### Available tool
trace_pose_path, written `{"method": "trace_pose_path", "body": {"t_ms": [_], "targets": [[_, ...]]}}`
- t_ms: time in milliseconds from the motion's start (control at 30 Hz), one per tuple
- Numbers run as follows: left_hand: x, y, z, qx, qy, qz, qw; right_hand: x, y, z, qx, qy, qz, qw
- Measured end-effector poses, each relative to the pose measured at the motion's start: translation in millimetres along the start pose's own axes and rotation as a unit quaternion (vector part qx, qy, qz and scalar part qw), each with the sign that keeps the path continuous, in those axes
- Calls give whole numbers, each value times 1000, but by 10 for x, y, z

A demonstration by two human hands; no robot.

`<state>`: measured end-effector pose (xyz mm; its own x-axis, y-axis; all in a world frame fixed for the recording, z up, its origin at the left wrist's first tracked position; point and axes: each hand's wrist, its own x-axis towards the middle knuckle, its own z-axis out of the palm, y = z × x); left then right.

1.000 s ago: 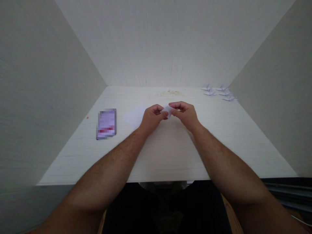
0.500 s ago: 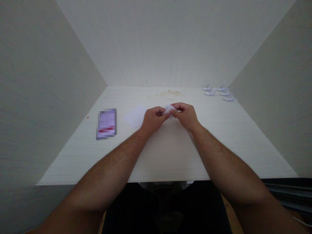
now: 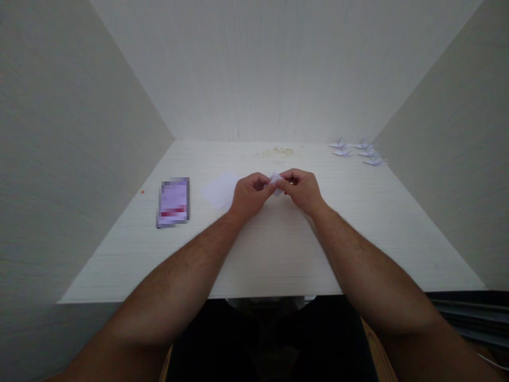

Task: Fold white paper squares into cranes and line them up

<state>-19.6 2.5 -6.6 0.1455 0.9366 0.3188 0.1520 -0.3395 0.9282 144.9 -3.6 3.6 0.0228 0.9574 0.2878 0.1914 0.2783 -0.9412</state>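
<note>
"What's lying farthest left?"
"A flat, pixelated object (image 3: 174,202) is resting at nine o'clock from the folded paper (image 3: 275,183); a white sheet (image 3: 218,192) is lying nearer, also at nine."
"And the hands?"
"The left hand (image 3: 249,195) is pinching the folded paper at its nine-o'clock side. The right hand (image 3: 304,190) is pinching it at three, so it's sitting between both."
"Farther right?"
"Pointed paper figures (image 3: 366,154) are sitting at two o'clock."
</note>
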Motion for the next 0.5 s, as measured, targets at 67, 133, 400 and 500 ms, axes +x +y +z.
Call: {"method": "trace_pose_path", "body": {"t_ms": [67,133,400,500], "targets": [[3,-28,0,1,4,3,1000,-7,-10,8,2,14,-4,1000],[5,-46,-2,7,7,5,1000,-17,-17,19,6,28,-8,1000],[5,-41,11,37,29,9,999,-59,-25,62,-36,56,-46,997],[3,-21,10,41,29,10,999,-60,-20,59,-46,55,-54,996]]}}
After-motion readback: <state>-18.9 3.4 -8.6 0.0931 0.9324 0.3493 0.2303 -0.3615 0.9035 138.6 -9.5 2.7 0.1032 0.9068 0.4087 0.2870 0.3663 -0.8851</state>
